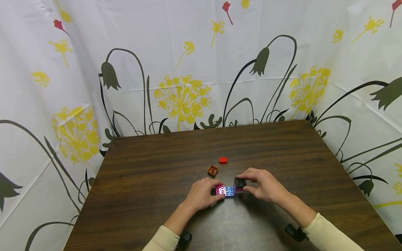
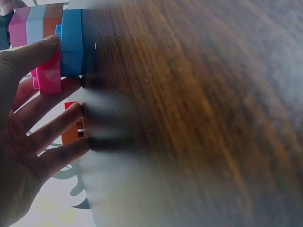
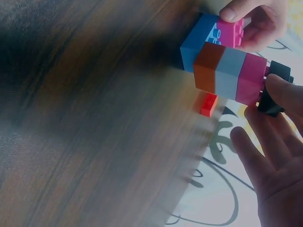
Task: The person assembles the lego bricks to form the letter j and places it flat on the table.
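My left hand (image 1: pixel 202 195) pinches a pink toy building brick (image 1: pixel 220 189) between thumb and fingers. That brick sits on one end of a longer blue brick (image 2: pixel 72 42), whose studs show beside it. Right next to the blue brick stands a stack: a brown brick (image 3: pixel 208 66) at the bottom, a light grey brick (image 3: pixel 230 72) above it, then another pink brick (image 3: pixel 251 79). My right hand (image 1: pixel 265 184) holds a black brick (image 3: pixel 274 90) at the top of this stack. Some pink studs show just under the black brick.
Beyond the hands, a small red brick (image 1: pixel 223 160) and an orange-brown brick (image 1: pixel 213 170), its hollow side up, lie on the dark wooden table (image 1: pixel 150 164). A white curtain (image 1: pixel 176 42) with a flower print hangs behind the table's far edge.
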Motion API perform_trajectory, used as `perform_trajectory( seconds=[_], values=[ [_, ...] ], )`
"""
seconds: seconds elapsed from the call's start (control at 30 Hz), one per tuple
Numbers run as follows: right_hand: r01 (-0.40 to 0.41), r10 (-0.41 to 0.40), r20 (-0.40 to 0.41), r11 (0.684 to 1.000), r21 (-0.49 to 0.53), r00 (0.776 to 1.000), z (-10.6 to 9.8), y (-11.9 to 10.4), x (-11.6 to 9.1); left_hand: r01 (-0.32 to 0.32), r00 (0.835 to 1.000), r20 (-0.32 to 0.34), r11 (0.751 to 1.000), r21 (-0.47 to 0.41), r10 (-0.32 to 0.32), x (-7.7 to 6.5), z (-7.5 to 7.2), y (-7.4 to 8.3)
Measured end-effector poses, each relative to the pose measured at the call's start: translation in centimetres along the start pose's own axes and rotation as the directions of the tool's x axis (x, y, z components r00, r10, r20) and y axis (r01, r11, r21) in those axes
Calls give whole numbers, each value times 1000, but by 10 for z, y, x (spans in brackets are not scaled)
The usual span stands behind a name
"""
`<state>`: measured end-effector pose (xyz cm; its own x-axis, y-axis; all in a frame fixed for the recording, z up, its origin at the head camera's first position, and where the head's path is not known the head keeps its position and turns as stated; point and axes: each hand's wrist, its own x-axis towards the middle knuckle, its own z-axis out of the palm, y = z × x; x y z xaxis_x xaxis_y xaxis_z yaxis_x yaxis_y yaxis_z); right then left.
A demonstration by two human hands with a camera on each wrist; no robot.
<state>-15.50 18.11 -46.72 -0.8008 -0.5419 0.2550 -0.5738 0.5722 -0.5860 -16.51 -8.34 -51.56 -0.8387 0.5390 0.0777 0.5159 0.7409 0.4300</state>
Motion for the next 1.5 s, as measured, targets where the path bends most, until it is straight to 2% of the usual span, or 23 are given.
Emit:
perform_trajectory(
  seconds=[0.27,0.6,0.9,1.5],
  values=[
    [7,-7,2,999,-47,1000,1,-5,1,-13,1000,-11,1000,1,13,1,1,0],
    [36,-38,-36,997,-65,999,4,-5,0,-12,1000,-22,1000,4,12,-1,1,0],
    [4,-5,-11,993,-115,1000,4,-5,-1,0,1000,-19,1000,4,0,-1,2,0],
    [-62,63,35,998,-24,997,11,-1,2,4,1000,-9,1000,-20,-4,-1,0,1]
  ],
)
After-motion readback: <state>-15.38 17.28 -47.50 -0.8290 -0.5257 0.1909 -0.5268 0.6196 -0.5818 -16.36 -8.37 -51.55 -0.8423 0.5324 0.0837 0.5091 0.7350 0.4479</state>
